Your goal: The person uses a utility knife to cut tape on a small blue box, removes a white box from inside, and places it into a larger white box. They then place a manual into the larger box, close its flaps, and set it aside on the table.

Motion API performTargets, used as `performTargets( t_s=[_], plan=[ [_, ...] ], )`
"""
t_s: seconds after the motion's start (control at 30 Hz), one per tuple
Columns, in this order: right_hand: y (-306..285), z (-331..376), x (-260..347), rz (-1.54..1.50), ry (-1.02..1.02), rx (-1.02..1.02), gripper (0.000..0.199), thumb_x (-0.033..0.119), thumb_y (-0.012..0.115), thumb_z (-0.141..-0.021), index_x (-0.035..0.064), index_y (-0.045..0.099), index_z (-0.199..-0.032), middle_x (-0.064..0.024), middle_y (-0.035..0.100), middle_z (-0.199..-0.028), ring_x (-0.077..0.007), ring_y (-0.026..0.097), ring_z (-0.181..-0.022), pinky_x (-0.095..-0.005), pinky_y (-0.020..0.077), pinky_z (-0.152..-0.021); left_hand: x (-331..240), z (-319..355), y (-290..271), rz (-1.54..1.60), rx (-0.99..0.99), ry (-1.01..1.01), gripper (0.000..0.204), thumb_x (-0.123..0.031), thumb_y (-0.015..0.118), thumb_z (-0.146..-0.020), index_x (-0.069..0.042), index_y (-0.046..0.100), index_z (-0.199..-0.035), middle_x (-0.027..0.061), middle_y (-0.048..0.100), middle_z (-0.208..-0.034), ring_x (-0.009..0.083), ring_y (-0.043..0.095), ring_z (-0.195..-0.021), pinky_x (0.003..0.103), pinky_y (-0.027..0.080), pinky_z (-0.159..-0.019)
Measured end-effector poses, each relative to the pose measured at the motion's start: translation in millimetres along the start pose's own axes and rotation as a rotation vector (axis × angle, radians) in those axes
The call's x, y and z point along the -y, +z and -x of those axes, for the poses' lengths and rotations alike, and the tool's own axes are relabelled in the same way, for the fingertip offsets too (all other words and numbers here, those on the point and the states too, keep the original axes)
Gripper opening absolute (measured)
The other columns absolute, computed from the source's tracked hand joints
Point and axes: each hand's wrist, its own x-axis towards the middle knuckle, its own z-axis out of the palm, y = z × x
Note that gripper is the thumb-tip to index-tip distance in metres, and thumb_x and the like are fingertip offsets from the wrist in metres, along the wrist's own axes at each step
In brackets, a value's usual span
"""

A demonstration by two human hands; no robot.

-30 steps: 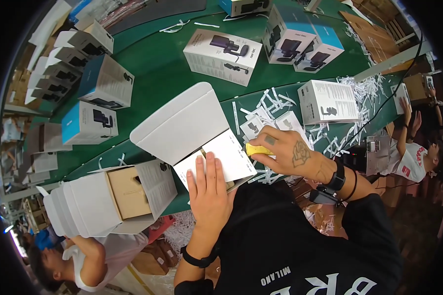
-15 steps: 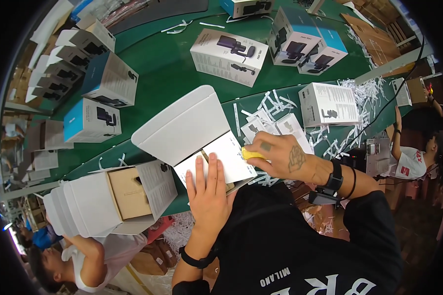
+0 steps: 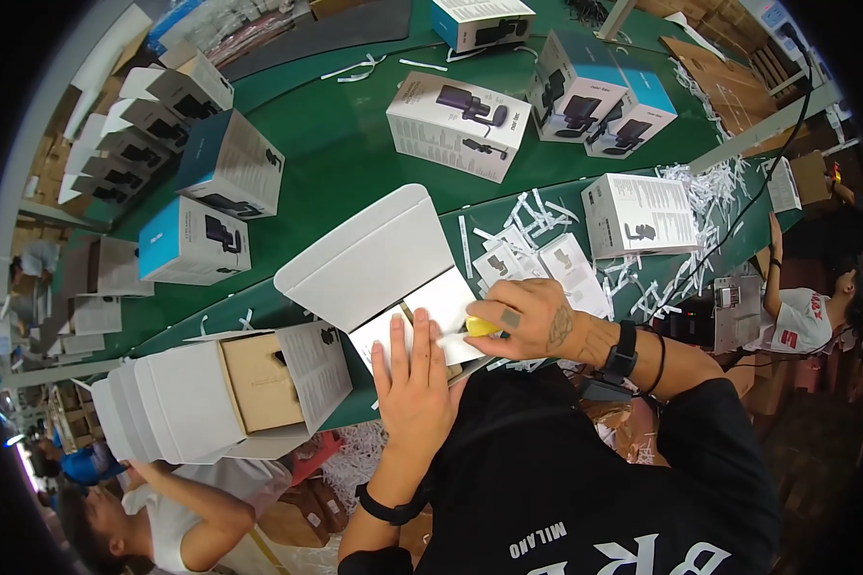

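In front of me is a white box with its lid flap (image 3: 366, 257) raised. A white panel (image 3: 443, 299) lies across its opening, with a narrow gap showing brown beneath. My left hand (image 3: 416, 379) rests flat on this panel, fingers stretched out. Closed around a small yellow tool (image 3: 480, 327), my right hand (image 3: 537, 321) is over the panel's right side, close to the left fingertips. The tool's working end is hidden, so its exact kind is unclear. Leaflets (image 3: 566, 264) with printed pictures lie just beyond the right hand.
An open box with a brown cardboard insert (image 3: 257, 383) stands at left. Printed microphone boxes (image 3: 458, 125) stand about the green table (image 3: 336, 172). Shredded paper strips (image 3: 714, 201) gather at right. A co-worker (image 3: 192, 508) is at lower left, another (image 3: 805, 311) at far right.
My right hand has moved left and nearer with the yellow tool, further in over the white panel. My left hand stays pressed on it. The whole view has shifted slightly.
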Motion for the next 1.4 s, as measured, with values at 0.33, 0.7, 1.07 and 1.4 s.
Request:
performTargets(
  t_s=[0.33, 0.7, 1.07, 1.4],
  plan=[
    [-67.4, 13.9, -22.6, -1.336, 0.775, 0.619, 0.029, 0.024, 0.08, -0.084, 0.0004, 0.065, -0.092, 0.0005, 0.06, -0.073, -0.009, 0.054, -0.064, -0.0272, 0.0436, -0.058, -8.6, 2.1, -3.3, -0.012, 0.007, -0.077, 0.076, -0.037, 0.074, -0.08, 0.004, 0.053, -0.141, 0.0177, 0.042, -0.157, 0.0372, 0.037, -0.147, 0.054, 0.028, -0.118],
    [-32.4, -46.4, 1.9, -0.369, 0.144, 0.324, 0.026, 0.017, 0.076, -0.085, 0.0056, 0.063, -0.105, -0.0102, 0.064, -0.097, -0.025, 0.067, -0.079, -0.0309, 0.0532, -0.067, -30.1, 17.8, 52.6, 0.015, -0.409, 0.138, 0.036, -0.017, 0.062, -0.087, 0.003, 0.069, -0.116, 0.0179, 0.068, -0.124, 0.0312, 0.064, -0.121, 0.046, 0.045, -0.108],
    [37.1, -60.4, 45.4, -0.341, 0.08, 0.396, 0.023, 0.027, 0.076, -0.085, 0.0071, 0.065, -0.088, -0.0079, 0.062, -0.095, -0.03, 0.067, -0.075, -0.0398, 0.0552, -0.065, -21.6, 9.4, 63.3, 0.119, -0.604, 0.177, 0.016, -0.01, 0.065, -0.084, -0.002, 0.075, -0.093, 0.0155, 0.073, -0.097, 0.03, 0.072, -0.094, 0.041, 0.056, -0.092],
    [43.4, -69.7, 78.0, -0.126, -0.054, 0.388, 0.056, 0.056, 0.079, -0.076, 0.0083, 0.069, -0.104, -0.0086, 0.059, -0.1, -0.0319, 0.068, -0.08, -0.0434, 0.0559, -0.068, -22.6, 17.5, 55.1, 0.067, -0.66, 0.138, 0.015, -0.01, 0.068, -0.079, -0.004, 0.076, -0.09, 0.0108, 0.073, -0.088, 0.0256, 0.073, -0.083, 0.036, 0.058, -0.074]
  ],
)
